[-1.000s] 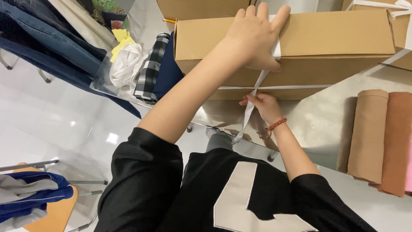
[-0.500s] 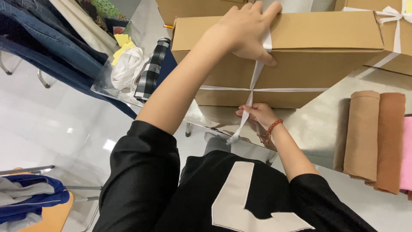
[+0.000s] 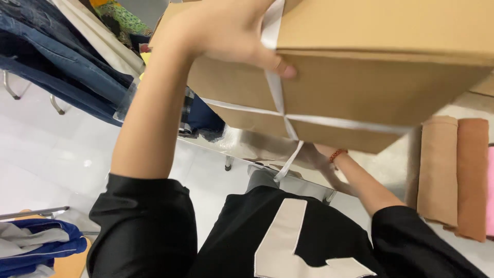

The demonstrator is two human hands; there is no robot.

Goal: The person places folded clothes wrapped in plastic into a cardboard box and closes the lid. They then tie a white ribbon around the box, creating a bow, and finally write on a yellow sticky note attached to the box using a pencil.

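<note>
- On top of the box [image 3: 381, 77], our left hand [image 3: 226, 36] lies spread and pressed flat, the thumb pinning the ribbon [image 3: 272, 77] against the near face.
- Beneath the box, our right hand [image 3: 316, 157] is mostly hidden; we cannot tell whether it grips. A red bracelet [image 3: 337, 153] circles its wrist.
- We see the ribbon, white, running down the near face, crossing a second band low on that face, and ending in a loose tail that hangs below the bottom edge.
- Box: brown cardboard, tilted, filling the upper right, raised above a shiny table [image 3: 247, 144].
- Right of the box, rolls of fabric [image 3: 455, 175] in tan, rust and pink lie side by side.
- Upper left, jeans [image 3: 56, 67] hang; a plaid cloth [image 3: 188, 110] sits just behind our left forearm.
</note>
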